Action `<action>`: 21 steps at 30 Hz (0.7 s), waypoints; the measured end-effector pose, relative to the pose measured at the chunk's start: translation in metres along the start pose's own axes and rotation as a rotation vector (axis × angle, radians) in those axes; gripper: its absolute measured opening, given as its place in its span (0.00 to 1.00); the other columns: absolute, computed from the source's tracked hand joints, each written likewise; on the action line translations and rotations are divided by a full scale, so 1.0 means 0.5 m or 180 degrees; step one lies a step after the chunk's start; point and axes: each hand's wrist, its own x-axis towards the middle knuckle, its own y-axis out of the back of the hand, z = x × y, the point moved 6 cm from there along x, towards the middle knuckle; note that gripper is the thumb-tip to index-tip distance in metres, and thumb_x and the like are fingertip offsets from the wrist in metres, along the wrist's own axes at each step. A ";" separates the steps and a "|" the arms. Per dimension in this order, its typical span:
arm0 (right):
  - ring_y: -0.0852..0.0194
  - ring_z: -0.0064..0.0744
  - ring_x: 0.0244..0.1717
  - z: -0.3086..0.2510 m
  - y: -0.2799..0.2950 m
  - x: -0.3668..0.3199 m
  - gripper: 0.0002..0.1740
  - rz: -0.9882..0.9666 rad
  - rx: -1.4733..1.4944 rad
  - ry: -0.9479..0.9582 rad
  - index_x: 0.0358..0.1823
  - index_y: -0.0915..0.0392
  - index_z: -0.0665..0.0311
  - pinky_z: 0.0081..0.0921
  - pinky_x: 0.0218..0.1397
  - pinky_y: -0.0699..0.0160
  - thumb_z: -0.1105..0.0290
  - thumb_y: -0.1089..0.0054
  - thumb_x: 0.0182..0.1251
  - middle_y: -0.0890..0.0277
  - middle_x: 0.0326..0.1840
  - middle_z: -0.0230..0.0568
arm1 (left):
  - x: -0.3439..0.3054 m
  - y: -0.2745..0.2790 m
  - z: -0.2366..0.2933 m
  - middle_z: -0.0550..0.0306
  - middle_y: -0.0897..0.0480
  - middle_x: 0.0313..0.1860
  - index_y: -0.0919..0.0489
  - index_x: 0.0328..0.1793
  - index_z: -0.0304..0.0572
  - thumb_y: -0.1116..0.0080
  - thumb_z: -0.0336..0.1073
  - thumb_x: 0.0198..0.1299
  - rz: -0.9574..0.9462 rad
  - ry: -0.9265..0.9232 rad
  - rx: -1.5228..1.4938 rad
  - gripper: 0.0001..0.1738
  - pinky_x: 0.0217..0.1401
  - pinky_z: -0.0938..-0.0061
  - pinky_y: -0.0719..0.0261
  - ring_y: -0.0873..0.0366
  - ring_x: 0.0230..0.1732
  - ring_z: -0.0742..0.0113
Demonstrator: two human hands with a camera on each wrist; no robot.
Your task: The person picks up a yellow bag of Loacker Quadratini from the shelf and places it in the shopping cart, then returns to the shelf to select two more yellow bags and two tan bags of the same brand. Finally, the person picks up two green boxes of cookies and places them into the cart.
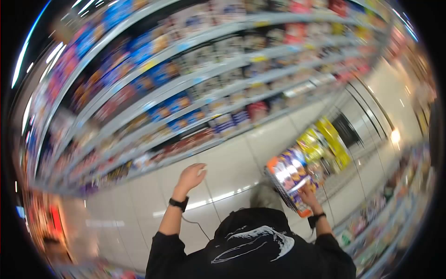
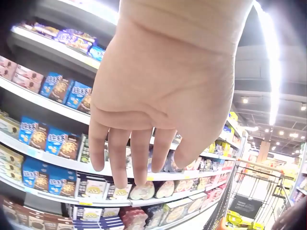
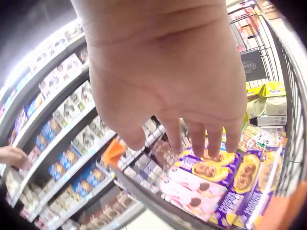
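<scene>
My left hand [image 1: 191, 176] hangs in the air before the shelves, holding nothing. In the left wrist view its fingers [image 2: 139, 158] extend loosely downward. Over the near end of a shopping cart [image 3: 113, 152] is my right hand [image 1: 307, 194], its fingers [image 3: 213, 141] spread and pointing down at the goods. Purple cookie packs [image 3: 244, 177] lie right below those fingertips, beside a pink box [image 3: 192, 189] with round brown cookies pictured on it. Farther along the cart sit yellow packages [image 1: 338, 144]. No item is visible in the right hand's grasp.
A long shelf unit [image 1: 209, 72] runs along the far side of the aisle, stocked with blue cookie packs [image 2: 60, 141] and boxes. More shelves [image 1: 395, 209] line the right side. Pale tiles [image 1: 232, 160] cover the floor between. The head view is blurred.
</scene>
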 end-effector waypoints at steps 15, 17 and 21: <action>0.30 0.51 0.61 0.012 0.222 0.228 0.28 0.1318 0.0128 -0.1381 0.61 0.30 0.67 0.43 0.61 0.30 0.60 0.42 0.61 0.28 0.58 0.58 | 0.628 -0.562 0.484 0.32 0.19 0.45 0.40 0.67 0.27 0.44 0.49 0.60 -0.1704 -0.1237 0.0506 0.38 0.50 0.57 0.22 0.20 0.47 0.41; 0.48 0.62 0.72 -0.085 0.258 0.158 0.31 0.1540 -0.1242 -0.2093 0.65 0.33 0.64 0.58 0.68 0.42 0.61 0.43 0.60 0.44 0.72 0.63 | 0.648 -0.630 0.490 0.28 0.19 0.43 0.43 0.66 0.20 0.46 0.50 0.60 -0.2426 -0.0902 0.0816 0.41 0.49 0.54 0.22 0.19 0.46 0.38; 0.61 0.69 0.76 -0.100 0.255 0.012 0.33 0.2319 -0.1871 -0.3138 0.67 0.35 0.63 0.68 0.69 0.53 0.63 0.45 0.59 0.57 0.76 0.68 | 0.662 -0.691 0.470 0.23 0.21 0.45 0.47 0.59 0.21 0.47 0.49 0.61 -0.2624 -0.0429 0.0959 0.37 0.49 0.50 0.22 0.19 0.45 0.33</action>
